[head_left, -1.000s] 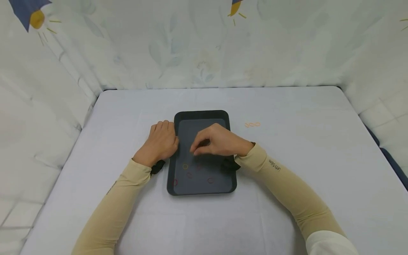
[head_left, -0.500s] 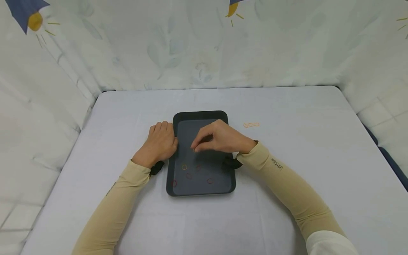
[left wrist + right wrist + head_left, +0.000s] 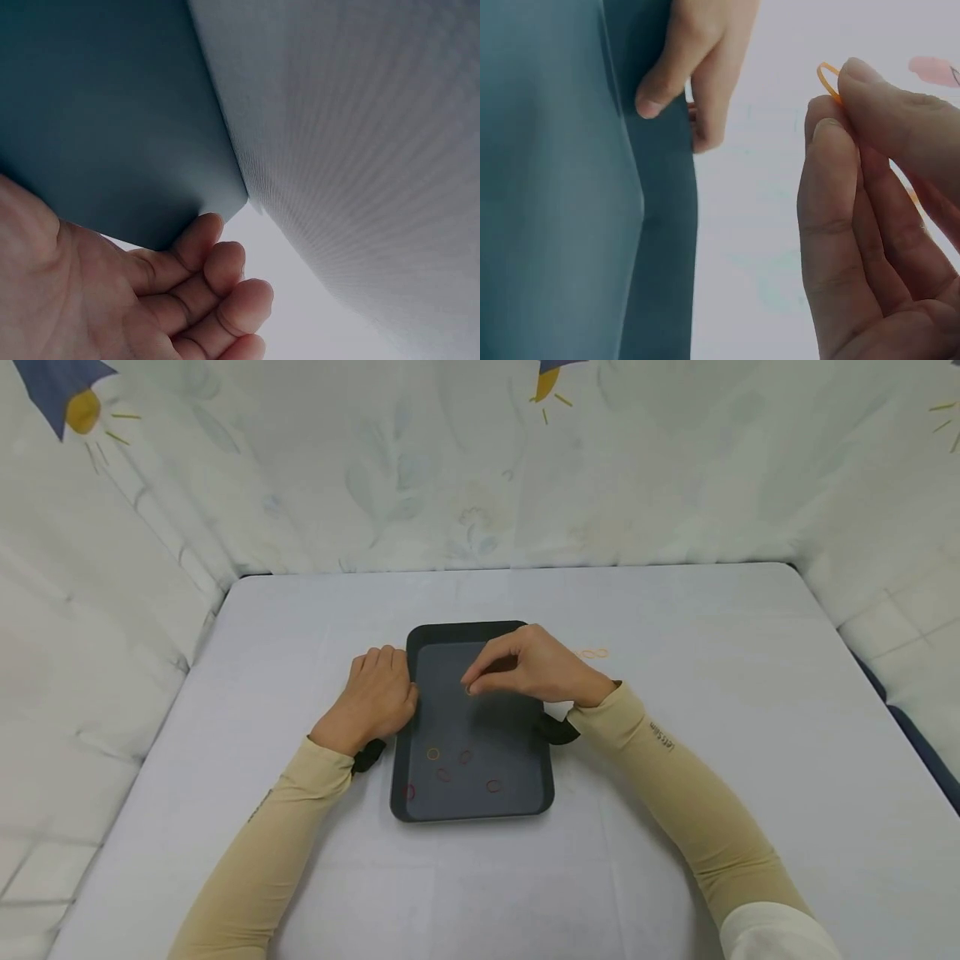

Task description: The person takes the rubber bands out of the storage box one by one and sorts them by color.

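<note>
The right hand (image 3: 528, 667) was observed raised above the tray (image 3: 517, 760), thumb and fingertips clamped on a single orange band (image 3: 826, 86). In the right wrist view the band projected as a thin loop just beyond the tip of the thumb; its lower part was hidden in the pinch. The left hand (image 3: 375, 693) gripped the tray's left wall, thumb over the rim, fingers curled against the outside. On the tray floor lay a yellow band (image 3: 428, 755) and four reddish bands (image 3: 487, 787), all apart from the right fingers. Pale orange bands (image 3: 590, 653) rested on the table (image 3: 675, 735), partly obscured by the right hand.
</note>
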`<state>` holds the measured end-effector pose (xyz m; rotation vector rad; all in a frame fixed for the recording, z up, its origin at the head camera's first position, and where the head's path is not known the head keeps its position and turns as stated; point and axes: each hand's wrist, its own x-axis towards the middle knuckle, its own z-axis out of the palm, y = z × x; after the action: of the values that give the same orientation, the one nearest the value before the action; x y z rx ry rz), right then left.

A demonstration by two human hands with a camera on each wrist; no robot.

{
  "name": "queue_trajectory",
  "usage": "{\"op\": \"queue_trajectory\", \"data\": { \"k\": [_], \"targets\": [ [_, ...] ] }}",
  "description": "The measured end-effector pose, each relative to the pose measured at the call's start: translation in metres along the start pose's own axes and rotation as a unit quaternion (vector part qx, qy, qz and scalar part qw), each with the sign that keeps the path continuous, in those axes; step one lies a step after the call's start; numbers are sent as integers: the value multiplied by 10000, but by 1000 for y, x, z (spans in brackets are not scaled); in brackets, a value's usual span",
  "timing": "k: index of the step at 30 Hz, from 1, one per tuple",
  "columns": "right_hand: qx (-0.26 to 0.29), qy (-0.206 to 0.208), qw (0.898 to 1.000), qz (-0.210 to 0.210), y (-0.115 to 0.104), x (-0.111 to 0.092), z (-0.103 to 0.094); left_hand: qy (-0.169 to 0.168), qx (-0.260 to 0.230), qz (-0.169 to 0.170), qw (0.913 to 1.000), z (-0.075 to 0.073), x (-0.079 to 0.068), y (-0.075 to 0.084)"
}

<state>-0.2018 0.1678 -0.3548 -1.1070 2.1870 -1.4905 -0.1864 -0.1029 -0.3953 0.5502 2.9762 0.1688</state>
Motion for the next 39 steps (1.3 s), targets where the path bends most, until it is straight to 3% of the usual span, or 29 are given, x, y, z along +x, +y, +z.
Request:
{"op": "queue_trajectory", "data": {
  "k": [8,19,39],
  "targets": [
    [83,389,9992,37,0,-2,-11,-30,40,8,10000,0,1,-1],
    [492,820,9932,659,5,-10,-18,-33,51,5,10000,-1,0,0],
    [426,1298,9849,1060,20,-31,-30,45,7,0,10000,-1,-1,1]
  ]
}}
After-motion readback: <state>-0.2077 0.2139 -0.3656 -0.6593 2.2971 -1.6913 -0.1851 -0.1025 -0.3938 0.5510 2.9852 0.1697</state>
